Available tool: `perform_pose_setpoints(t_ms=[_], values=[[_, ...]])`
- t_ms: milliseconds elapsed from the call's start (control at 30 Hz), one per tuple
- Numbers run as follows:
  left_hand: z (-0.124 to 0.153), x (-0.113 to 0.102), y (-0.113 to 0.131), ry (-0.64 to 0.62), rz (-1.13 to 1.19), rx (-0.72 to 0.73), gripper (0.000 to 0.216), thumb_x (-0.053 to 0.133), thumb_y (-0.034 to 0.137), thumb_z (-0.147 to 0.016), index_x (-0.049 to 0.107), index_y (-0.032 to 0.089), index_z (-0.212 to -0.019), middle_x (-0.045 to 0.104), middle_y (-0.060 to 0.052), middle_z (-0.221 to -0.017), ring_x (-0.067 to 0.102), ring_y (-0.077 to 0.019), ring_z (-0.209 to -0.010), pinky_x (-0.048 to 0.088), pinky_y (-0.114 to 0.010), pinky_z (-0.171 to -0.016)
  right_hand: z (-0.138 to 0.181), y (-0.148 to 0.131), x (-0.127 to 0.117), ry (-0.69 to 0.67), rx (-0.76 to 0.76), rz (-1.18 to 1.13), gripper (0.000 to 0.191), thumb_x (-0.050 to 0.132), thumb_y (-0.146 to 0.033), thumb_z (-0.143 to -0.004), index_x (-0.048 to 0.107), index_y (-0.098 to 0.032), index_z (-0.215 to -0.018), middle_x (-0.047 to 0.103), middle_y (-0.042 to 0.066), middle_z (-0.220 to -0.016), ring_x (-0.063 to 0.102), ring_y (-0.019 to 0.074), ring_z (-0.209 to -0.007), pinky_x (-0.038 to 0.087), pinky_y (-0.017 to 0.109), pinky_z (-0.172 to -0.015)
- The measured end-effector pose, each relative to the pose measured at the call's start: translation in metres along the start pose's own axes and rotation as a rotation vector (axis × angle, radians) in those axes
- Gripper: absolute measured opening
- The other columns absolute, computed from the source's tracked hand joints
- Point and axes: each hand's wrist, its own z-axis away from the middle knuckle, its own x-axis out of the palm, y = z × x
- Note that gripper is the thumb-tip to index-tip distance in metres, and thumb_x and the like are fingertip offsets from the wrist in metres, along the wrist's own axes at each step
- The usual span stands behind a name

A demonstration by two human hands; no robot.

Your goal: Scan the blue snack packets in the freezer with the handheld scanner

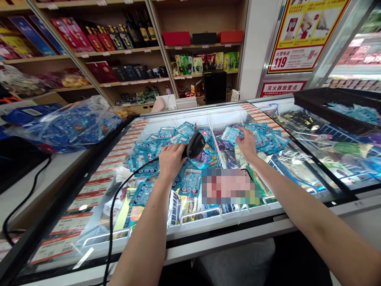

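Observation:
My left hand [170, 159] is closed around the handle of a black barcode scanner [195, 144], whose cable [114, 198] trails down toward me. The scanner's head hangs over a heap of small blue packets [154, 149] in the left compartment of an open chest freezer [208, 222]. My right hand [246, 143] reaches into the right compartment and pinches one blue packet [230, 134] at the edge of another blue pile [268, 139]. A white wire divider [216, 147] separates the two piles.
Sliding glass lids [89, 198] cover the freezer to the left and right [321, 159]. A clear bag of blue packets [65, 127] lies on the counter at left. A black basket [336, 105] sits on the right lid. Wooden shelves [127, 51] of goods stand behind.

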Motion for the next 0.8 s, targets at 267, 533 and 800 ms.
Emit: perform_pose_setpoints(t_ms=[267, 533, 800], values=[[0.005, -0.002, -0.015, 0.126, -0.018, -0.170, 0.036, 0.051, 0.032, -0.081, 0.055, 0.023, -0.115, 0.064, -0.010, -0.097, 0.057, -0.0287, -0.097, 0.034, -0.043, -0.088, 0.005, -0.008, -0.002, 0.019, -0.114, 0.154, 0.029, 0.048, -0.027, -0.082, 0.062, -0.023, -0.108, 0.055, 0.009, -0.121, 0.042, 0.0295, -0.115, 0.034, 0.050, -0.097], [0.010, -0.001, -0.025, 0.162, -0.082, -0.248, 0.033, 0.051, 0.031, -0.081, 0.055, 0.024, -0.113, 0.064, -0.010, -0.096, 0.058, -0.0280, -0.093, 0.032, -0.044, -0.089, 0.009, -0.031, 0.000, -0.379, -0.519, 0.042, 0.033, 0.043, -0.030, -0.090, 0.058, -0.025, -0.120, 0.058, 0.003, -0.125, 0.050, 0.0208, -0.115, 0.037, 0.041, -0.100], [0.011, 0.001, -0.028, 0.125, -0.081, -0.243, 0.034, 0.055, 0.030, -0.079, 0.055, 0.024, -0.113, 0.063, -0.009, -0.097, 0.056, -0.0289, -0.096, 0.031, -0.045, -0.090, 0.001, -0.039, 0.016, -0.634, -0.651, 0.191, 0.047, 0.042, -0.037, -0.091, 0.042, -0.029, -0.137, 0.046, 0.002, -0.141, 0.047, 0.0247, -0.121, 0.036, 0.047, -0.102]])
